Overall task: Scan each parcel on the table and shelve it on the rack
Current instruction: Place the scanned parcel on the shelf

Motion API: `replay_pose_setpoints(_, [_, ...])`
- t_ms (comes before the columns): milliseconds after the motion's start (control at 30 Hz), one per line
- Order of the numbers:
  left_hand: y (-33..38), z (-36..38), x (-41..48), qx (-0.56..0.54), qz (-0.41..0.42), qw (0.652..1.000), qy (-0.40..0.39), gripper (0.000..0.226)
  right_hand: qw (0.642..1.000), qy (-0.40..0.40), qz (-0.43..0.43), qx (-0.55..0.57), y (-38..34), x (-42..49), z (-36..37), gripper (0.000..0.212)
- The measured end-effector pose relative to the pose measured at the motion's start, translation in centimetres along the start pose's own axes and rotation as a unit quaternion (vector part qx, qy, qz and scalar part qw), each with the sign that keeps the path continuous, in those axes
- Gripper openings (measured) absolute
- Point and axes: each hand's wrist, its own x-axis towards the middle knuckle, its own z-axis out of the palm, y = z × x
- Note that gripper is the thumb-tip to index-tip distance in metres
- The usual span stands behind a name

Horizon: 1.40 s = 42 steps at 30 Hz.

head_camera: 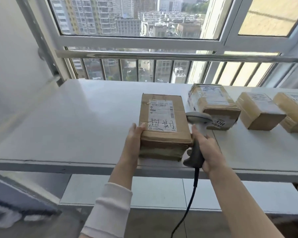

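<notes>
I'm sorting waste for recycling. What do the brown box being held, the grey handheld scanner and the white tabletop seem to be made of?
Brown rectangular box: matte cardboard, judging by creased edges and a flap seam; white paper label on top. Grey handheld scanner: smooth moulded plastic, probably. White tabletop: glossy, reflecting window light; painted metal or laminate, cannot tell which.

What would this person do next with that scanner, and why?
Probably tilt the scanner toward the label atop the parcel. The right hand grips it beside the parcel, head off the label, while the left hand holds the near corner.
</notes>
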Motion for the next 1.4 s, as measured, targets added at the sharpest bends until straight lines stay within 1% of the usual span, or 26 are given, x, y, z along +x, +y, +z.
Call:
replay_pose_setpoints(67, [0.3, -0.4, -0.2, 0.101, 0.066, 0.992, 0.049, 0.079, 1.000, -0.002, 0.005, 0.006, -0.2, 0.0, -0.5, 0.035])
replay_pose_setpoints(100, [0.6, -0.5, -0.4, 0.163, 0.124, 0.976, 0.073, 0.084, 1.000, -0.005, -0.001, 0.002, -0.5, 0.0, -0.9, 0.038])
replay_pose_setpoints(133, [1.1, -0.7, -0.8, 0.225, 0.191, 0.952, 0.082, 0.083, 1.000, -0.007, -0.013, -0.005, -0.9, 0.1, -1.1, 0.040])
replay_pose_setpoints(167, [1.6, -0.8, -1.2, 0.282, 0.260, 0.921, 0.069, 0.080, 1.000, -0.009, -0.028, -0.010, -1.5, 0.1, -1.3, 0.042])
replay_pose_setpoints(200, [2.1, -0.8, -1.4, 0.334, 0.318, 0.886, 0.036, 0.078, 0.999, -0.011, -0.044, -0.012, -2.1, 0.1, -1.5, 0.045])
replay_pose_setpoints(233, [2.4, -0.7, -1.3, 0.387, 0.356, 0.851, -0.006, 0.078, 0.998, -0.014, -0.057, -0.014, -2.6, 0.1, -1.6, 0.048])
replay_pose_setpoints(300, [2.9, -0.4, -0.7, 0.490, 0.375, 0.783, -0.083, 0.082, 0.997, -0.022, -0.072, -0.017, -3.3, 0.2, -1.8, 0.050])
replay_pose_setpoints(333, [3.0, -0.3, -0.3, 0.530, 0.371, 0.755, -0.103, 0.083, 0.997, -0.030, -0.075, -0.019, -3.6, 0.2, -1.8, 0.049])
replay_pose_setpoints(367, [2.9, -0.2, 0.1, 0.555, 0.369, 0.737, -0.110, 0.082, 0.996, -0.039, -0.077, -0.020, -3.8, 0.2, -1.8, 0.048])
replay_pose_setpoints(400, [2.7, -0.2, 0.4, 0.564, 0.368, 0.731, -0.108, 0.081, 0.996, -0.044, -0.078, -0.022, -4.1, 0.2, -1.7, 0.051])
replay_pose_setpoints(533, [2.7, 0.4, 2.1, 0.563, 0.361, 0.738, -0.096, 0.075, 0.995, -0.040, -0.092, -0.022, -4.9, 0.2, -1.6, 0.063])
replay_pose_setpoints(600, [3.1, 1.0, 3.0, 0.571, 0.353, 0.735, -0.099, 0.075, 0.995, -0.036, -0.094, -0.026, -5.2, 0.3, -1.8, 0.081])
replay_pose_setpoints(633, [3.4, 1.3, 3.6, 0.574, 0.347, 0.735, -0.102, 0.074, 0.994, -0.035, -0.095, -0.029, -5.4, 0.4, -1.8, 0.085])
replay_pose_setpoints(700, [3.8, 1.7, 4.7, 0.581, 0.337, 0.734, -0.104, 0.074, 0.995, -0.037, -0.093, -0.027, -5.6, 0.4, -2.0, 0.078])
replay_pose_setpoints(800, [4.2, 2.2, 6.5, 0.590, 0.333, 0.729, -0.099, 0.072, 0.995, -0.040, -0.086, -0.023, -6.1, 0.8, -2.2, 0.049])
replay_pose_setpoints(833, [4.4, 2.4, 6.9, 0.595, 0.333, 0.725, -0.099, 0.072, 0.995, -0.041, -0.085, -0.020, -6.2, 0.9, -2.2, 0.046])
replay_pose_setpoints(900, [4.7, 2.6, 7.7, 0.601, 0.331, 0.720, -0.102, 0.072, 0.995, -0.043, -0.086, -0.012, -6.3, 1.2, -2.2, 0.051])
replay_pose_setpoints(933, [4.8, 2.7, 8.0, 0.603, 0.329, 0.719, -0.104, 0.072, 0.995, -0.044, -0.086, -0.008, -6.3, 1.3, -2.3, 0.051])
replay_pose_setpoints(1100, [4.9, 2.7, 8.7, 0.610, 0.326, 0.714, -0.106, 0.073, 0.995, -0.048, -0.085, 0.018, -6.2, 1.8, -2.6, 0.029])
replay_pose_setpoints(1267, [5.1, 3.0, 9.0, 0.613, 0.318, 0.715, -0.108, 0.073, 0.993, -0.059, -0.093, 0.036, -6.2, 1.9, -2.6, 0.018])
replay_pose_setpoints(1400, [5.0, 2.5, 8.8, 0.615, 0.329, 0.709, -0.107, 0.073, 0.993, -0.060, -0.095, 0.037, -6.0, 1.4, -3.0, 0.018])
